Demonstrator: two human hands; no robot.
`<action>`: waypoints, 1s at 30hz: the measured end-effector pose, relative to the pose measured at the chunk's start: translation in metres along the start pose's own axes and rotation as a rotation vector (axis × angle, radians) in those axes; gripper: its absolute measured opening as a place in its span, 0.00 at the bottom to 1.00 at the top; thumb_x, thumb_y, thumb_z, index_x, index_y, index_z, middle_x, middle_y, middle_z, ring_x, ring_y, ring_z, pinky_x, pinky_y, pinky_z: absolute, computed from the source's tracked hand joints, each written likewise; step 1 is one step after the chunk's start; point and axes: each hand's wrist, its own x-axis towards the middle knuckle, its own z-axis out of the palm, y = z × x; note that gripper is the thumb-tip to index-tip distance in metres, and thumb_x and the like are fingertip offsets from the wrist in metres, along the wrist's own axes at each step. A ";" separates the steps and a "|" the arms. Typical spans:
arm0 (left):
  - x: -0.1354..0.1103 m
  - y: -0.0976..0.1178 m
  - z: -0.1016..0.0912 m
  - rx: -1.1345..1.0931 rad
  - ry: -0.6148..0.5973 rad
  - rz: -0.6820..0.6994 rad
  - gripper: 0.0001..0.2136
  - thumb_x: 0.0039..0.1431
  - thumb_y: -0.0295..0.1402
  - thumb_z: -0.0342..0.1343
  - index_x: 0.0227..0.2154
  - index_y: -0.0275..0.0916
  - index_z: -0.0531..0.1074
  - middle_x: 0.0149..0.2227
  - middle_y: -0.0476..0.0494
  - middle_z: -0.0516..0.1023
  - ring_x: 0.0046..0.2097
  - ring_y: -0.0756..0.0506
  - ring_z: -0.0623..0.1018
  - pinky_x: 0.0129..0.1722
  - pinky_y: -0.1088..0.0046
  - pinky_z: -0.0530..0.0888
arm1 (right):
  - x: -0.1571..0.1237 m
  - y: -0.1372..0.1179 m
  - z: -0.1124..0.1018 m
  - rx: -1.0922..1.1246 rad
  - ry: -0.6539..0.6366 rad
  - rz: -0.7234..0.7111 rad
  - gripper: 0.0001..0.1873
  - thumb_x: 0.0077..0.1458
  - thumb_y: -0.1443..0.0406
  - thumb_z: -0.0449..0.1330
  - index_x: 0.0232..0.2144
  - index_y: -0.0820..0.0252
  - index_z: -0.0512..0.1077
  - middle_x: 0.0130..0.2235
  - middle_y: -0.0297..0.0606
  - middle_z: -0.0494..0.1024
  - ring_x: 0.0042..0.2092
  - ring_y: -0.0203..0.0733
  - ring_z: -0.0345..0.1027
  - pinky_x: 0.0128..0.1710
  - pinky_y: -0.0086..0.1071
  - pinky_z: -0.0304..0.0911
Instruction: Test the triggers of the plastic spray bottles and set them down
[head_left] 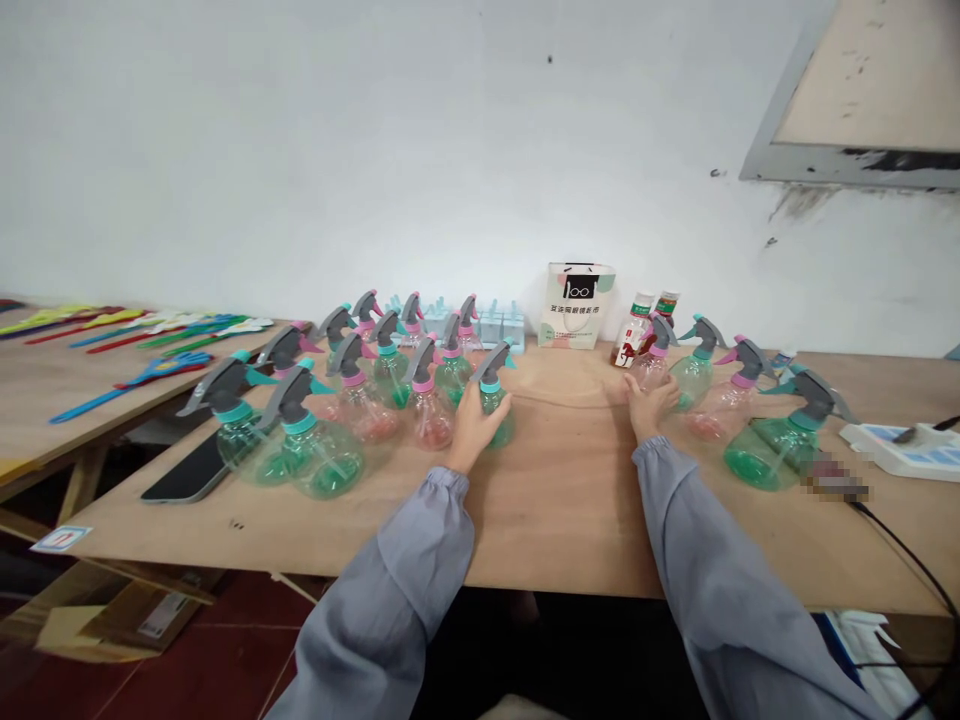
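My left hand (pixel 477 422) is wrapped round a green spray bottle (pixel 498 425) with a grey trigger head and turquoise collar, upright on the table. My right hand (pixel 651 404) grips a pink spray bottle (pixel 649 372) from its near side; the palm hides part of its body. On the left stand several more green and pink spray bottles, among them a green one (pixel 330 470) in front and a pink one (pixel 433 415) beside my left hand. On the right are a pink bottle (pixel 724 405), a green one (pixel 765 455) and another green one (pixel 691 380).
A paper bag (pixel 576 310) and two small bottles (pixel 634 325) stand by the wall. A phone (pixel 191 470) lies under the left bottles. At right are a cable (pixel 900 545) and a white tray (pixel 874 450). Colourful hand-shaped sticks (pixel 142 380) lie on the left table.
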 end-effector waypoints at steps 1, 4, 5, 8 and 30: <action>0.000 0.000 0.000 0.002 -0.001 -0.004 0.19 0.60 0.39 0.61 0.52 0.41 0.68 0.50 0.37 0.78 0.54 0.38 0.78 0.55 0.59 0.73 | -0.001 -0.001 0.000 0.001 0.005 0.005 0.54 0.46 0.40 0.69 0.60 0.73 0.60 0.60 0.68 0.67 0.63 0.69 0.59 0.63 0.58 0.54; -0.002 0.000 0.001 0.014 -0.004 -0.005 0.22 0.58 0.40 0.64 0.53 0.41 0.67 0.51 0.36 0.77 0.56 0.37 0.77 0.57 0.57 0.72 | -0.007 -0.004 -0.005 0.020 0.039 0.005 0.54 0.46 0.43 0.69 0.61 0.74 0.56 0.61 0.69 0.64 0.65 0.69 0.55 0.64 0.58 0.53; -0.003 0.001 0.001 0.014 -0.012 0.002 0.24 0.58 0.40 0.64 0.54 0.41 0.66 0.52 0.36 0.77 0.57 0.37 0.76 0.58 0.57 0.71 | -0.010 -0.006 -0.008 0.040 0.057 -0.012 0.52 0.48 0.43 0.68 0.62 0.73 0.56 0.61 0.69 0.63 0.66 0.68 0.54 0.65 0.59 0.52; -0.005 0.001 0.003 -0.005 -0.085 0.032 0.23 0.60 0.41 0.61 0.55 0.41 0.65 0.52 0.35 0.75 0.58 0.36 0.75 0.60 0.56 0.70 | -0.028 -0.016 -0.020 0.171 0.055 -0.137 0.41 0.56 0.45 0.60 0.60 0.66 0.57 0.61 0.64 0.62 0.65 0.63 0.54 0.65 0.61 0.51; 0.004 0.026 -0.060 0.416 0.605 0.208 0.37 0.52 0.49 0.67 0.59 0.37 0.61 0.59 0.29 0.68 0.65 0.34 0.67 0.65 0.51 0.63 | -0.112 -0.116 -0.053 0.874 -0.550 -0.155 0.14 0.51 0.62 0.61 0.42 0.51 0.76 0.48 0.37 0.83 0.55 0.45 0.74 0.61 0.45 0.66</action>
